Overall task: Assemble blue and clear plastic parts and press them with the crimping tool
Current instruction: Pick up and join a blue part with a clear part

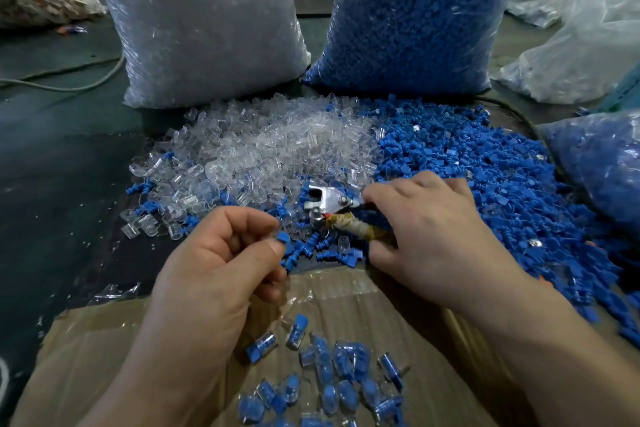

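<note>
Left hand: pinching 1 blue part at fingertips, above the box edge. Clear parts heaped just ahead. Right hand: closed around the crimping tool handles. Best to seat both parts squarely before pressing.

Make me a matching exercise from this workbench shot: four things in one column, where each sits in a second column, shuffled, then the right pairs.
Things
1. crimping tool
2. blue part
3. finished pieces
4. labelled bag

Places
A. lying in the cardboard box, nearest the camera
B. standing behind the loose clear parts
C. pinched in the left hand
D. gripped by the right hand, over the pile

Pairs: 1-D, 2-C, 3-A, 4-B
</note>
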Motion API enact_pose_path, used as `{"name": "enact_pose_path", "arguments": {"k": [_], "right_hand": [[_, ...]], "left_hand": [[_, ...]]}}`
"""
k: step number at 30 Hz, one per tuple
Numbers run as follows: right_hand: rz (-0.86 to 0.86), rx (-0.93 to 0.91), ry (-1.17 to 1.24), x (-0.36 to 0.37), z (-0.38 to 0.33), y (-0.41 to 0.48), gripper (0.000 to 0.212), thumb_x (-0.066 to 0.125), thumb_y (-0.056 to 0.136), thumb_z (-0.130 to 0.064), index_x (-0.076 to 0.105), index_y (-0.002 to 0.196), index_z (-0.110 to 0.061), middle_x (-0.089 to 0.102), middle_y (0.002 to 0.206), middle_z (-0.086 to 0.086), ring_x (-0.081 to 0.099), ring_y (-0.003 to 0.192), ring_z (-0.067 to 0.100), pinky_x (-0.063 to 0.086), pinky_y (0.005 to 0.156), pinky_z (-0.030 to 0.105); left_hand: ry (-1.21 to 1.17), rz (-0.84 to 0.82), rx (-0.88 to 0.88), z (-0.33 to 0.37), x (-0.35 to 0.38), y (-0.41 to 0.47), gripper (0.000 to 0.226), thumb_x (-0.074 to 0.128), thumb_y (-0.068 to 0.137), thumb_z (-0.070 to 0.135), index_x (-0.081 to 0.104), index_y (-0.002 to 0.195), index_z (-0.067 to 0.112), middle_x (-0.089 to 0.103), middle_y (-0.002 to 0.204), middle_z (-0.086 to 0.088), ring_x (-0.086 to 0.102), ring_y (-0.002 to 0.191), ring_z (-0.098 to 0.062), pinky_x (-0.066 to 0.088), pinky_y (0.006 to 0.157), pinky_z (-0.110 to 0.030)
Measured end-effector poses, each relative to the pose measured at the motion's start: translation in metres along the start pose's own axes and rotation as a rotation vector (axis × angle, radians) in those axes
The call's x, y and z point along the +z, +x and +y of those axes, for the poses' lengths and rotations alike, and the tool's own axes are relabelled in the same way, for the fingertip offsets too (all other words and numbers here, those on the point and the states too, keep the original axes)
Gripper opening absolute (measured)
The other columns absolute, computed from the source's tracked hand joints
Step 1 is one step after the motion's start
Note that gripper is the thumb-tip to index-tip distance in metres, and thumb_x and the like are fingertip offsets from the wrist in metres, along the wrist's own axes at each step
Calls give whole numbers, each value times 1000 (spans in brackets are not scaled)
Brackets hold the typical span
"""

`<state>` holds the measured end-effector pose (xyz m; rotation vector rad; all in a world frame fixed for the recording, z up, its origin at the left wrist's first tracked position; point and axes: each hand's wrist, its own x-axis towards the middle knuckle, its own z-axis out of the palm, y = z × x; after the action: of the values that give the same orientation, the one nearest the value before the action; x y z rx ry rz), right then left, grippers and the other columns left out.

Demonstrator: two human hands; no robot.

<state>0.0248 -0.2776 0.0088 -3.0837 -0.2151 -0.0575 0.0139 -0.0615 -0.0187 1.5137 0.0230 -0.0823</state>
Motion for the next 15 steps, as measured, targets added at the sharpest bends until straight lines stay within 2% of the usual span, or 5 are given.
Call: {"name": "enact_pose_path", "arguments": {"k": [4,7,9,11,15], "right_hand": [[120,48,158,-7,-2,-5,51,40,76,-48,47,123,-30,57,101,-8,46,92,18,34,75,34],[163,-30,249,-14,-9,-14,41,38,77,-47,50,114,-31,52,90,-13,44,80,10,33,61,22],[131,-110,221,-15,-13,-20,38,36,79,-48,51,110,-32,51,88,-16,47,80,9,33,64,15],[66,-156,182,-13,-15,-23,45,32,79,-52,49,116,-34,52,94,-16,49,87,10,37,69,18],[16,-174,178,-12,-14,-23,58,32,78,-56,44,130,-34,54,107,-13,48,100,12,46,81,28]], "left_hand": [[18,12,4,-3,0,1,30,67,87,1,75,86,30,70,68,-6,66,56,-16,53,51,-21],[0,36,19,-7,-1,2,19,72,82,13,74,89,31,71,73,-6,69,61,-18,56,55,-27],[-2,28,36,-6,-4,1,20,76,72,30,74,92,31,72,79,-8,71,65,-23,59,59,-36],[-27,17,51,-5,-5,0,27,79,67,38,73,92,30,73,84,-9,72,70,-25,61,62,-41],[48,9,128,-2,-3,-1,17,77,75,32,73,91,34,73,83,-3,72,70,-20,60,60,-34]]}}
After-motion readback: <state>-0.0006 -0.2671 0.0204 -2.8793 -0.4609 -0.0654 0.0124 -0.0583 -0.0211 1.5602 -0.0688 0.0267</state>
